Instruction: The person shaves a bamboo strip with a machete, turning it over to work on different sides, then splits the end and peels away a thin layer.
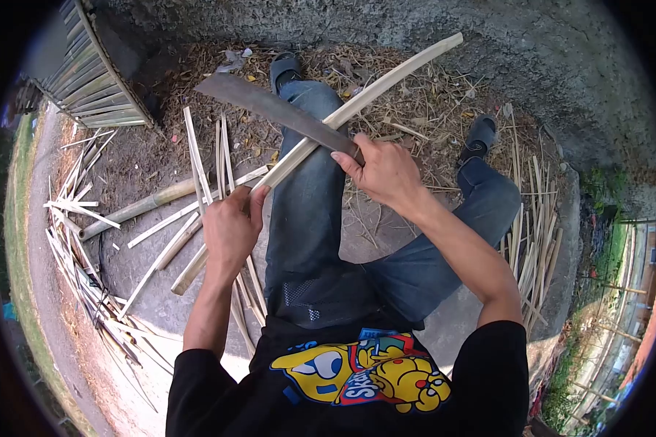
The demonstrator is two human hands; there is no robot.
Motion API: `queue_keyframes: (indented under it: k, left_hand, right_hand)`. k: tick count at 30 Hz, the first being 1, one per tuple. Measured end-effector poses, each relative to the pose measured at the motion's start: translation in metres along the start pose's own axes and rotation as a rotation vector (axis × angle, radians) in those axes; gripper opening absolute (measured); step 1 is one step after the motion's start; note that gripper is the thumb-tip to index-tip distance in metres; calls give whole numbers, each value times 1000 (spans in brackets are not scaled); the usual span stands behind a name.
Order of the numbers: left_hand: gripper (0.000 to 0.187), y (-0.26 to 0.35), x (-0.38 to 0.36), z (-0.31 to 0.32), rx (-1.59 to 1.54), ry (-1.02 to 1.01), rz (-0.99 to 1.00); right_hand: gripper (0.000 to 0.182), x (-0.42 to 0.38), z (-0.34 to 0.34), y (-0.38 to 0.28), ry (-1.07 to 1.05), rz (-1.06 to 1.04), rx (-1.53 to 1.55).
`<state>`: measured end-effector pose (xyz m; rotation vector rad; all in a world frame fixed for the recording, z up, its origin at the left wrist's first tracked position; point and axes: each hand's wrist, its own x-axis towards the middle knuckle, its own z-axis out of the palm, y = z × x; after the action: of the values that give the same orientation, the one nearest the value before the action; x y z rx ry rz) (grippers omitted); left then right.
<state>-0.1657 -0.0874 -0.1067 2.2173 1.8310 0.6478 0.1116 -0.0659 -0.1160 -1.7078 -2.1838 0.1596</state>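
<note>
My left hand [231, 229] is closed around a long pale bamboo strip [397, 78], which runs slantwise across my lap from lower left to upper right. My right hand [386, 173] grips a machete [262, 103]; its handle is mostly hidden in my fist. The broad dark blade points to the upper left and crosses over the strip above my left leg [306, 197], apparently touching it. The strip's lower end [186, 282] sticks out past my left hand.
A round bamboo pole [138, 210] and loose strips lie on the ground at left. A bundle of thin strips [536, 226] lies at right. A bamboo slat panel [87, 69] leans at upper left. A rough wall [547, 65] stands ahead, with shavings [401, 102] below it.
</note>
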Motion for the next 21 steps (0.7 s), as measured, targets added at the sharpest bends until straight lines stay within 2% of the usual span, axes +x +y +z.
queue_keyframes:
  k: [2,3,5,6,8,9,10,12,14,15,17,18,19,20,21]
  left_hand:
    - [41,12,1,0,-9,56,21]
    - [41,10,-1,-1,-4,48,27]
    - [39,-4,-8,-10,-19,41,-28]
    - [38,-18,-15,-22,12,-29,-125]
    - [38,-21,-28,-39,65,-71,-176]
    - [38,-17,-25,-38,66,-61,-184]
    - [39,-7,-17,-31,45,4,-109]
    - [39,13,-4,-15,19,45,-24]
    - [37,23,9,-5,3,95,94]
    - [37,23,9,-5,4,83,114]
    - [35,7,-1,-19,35,39,8]
    - [35,-27,-17,-29,31,-30,-148]
    - [35,-22,-25,-34,61,-11,-111]
    - [36,-13,-25,-34,83,28,-78]
    - [38,-12,-23,-22,30,97,-24]
  right_hand:
    - [56,-7,3,-21,-30,-27,80]
    - [56,-9,-2,-22,-56,-93,6]
    - [57,8,-11,17,58,0,-60]
    - [57,18,-22,55,58,4,-56]
    - [57,36,-43,122,103,494,23]
    - [57,33,-44,117,97,465,55]
    - [56,26,-47,110,93,427,82]
    - [56,3,-46,40,-21,281,159]
    - [56,-16,-27,0,35,30,73]
    - [56,-17,-27,8,43,52,75]
    - [56,-5,-27,39,108,182,-7]
    - [57,15,-48,108,14,567,174]
    - [59,14,-46,143,84,566,155]
    - [59,13,-42,136,96,556,153]
    - [59,8,-40,121,132,437,185]
